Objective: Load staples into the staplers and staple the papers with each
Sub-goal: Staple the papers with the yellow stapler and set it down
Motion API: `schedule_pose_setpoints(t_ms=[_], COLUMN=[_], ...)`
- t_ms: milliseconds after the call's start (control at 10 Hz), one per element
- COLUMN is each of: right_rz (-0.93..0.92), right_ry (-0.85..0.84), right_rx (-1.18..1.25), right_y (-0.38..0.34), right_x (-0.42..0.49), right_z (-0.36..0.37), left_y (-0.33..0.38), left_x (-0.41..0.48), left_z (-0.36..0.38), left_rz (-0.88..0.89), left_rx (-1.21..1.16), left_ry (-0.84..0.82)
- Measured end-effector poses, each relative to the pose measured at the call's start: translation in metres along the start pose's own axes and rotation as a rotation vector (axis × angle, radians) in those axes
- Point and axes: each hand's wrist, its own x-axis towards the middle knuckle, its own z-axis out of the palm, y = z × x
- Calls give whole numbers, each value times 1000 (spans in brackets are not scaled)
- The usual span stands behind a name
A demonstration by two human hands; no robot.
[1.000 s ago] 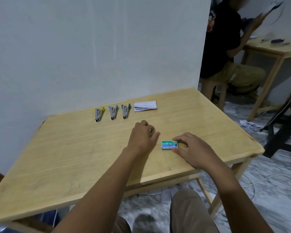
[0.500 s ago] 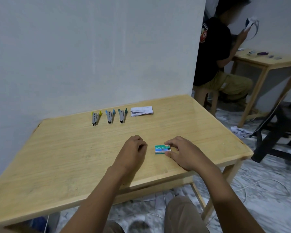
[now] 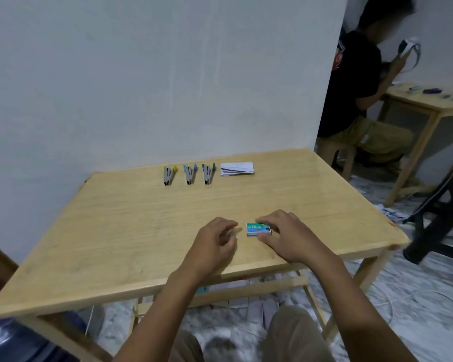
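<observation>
A small green staple box lies flat on the wooden table near its front edge. My right hand rests on the table with thumb and fingers pinching the box's right end. My left hand sits just left of the box, fingers loosely curled and slightly apart, holding nothing. At the far side, by the wall, three small staplers lie in a row: one yellow-tipped, one blue-tipped, one green-tipped. A small stack of white papers lies right of them.
A white wall rises behind the table. A person sits at another wooden table at the back right. A black chair stands to the right, a blue water bottle at lower left, paper scraps on the floor.
My view has tilted slightly, shifting the scene. My left hand's fingers have loosened from a fist. My right hand stays on the staple box, which has not left the table.
</observation>
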Motion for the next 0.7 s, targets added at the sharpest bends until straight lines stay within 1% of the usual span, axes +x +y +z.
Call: schedule_pose_setpoints(t_ms=[400, 500, 600, 700], right_rz=[-10, -14, 2, 13], right_ry=[-23, -34, -68, -26], right_rx=[2, 15, 58, 144], right_y=[-2, -3, -1, -10], right_x=[-5, -5, -3, 6], right_z=[-2, -3, -5, -14], left_y=[-3, 1, 2, 7], left_x=[1, 0, 0, 7], left_z=[0, -1, -5, -14], left_rz=[-51, -89, -104, -117], left_rx=[-149, -203, -261, -297], left_ry=[-11, -27, -23, 27])
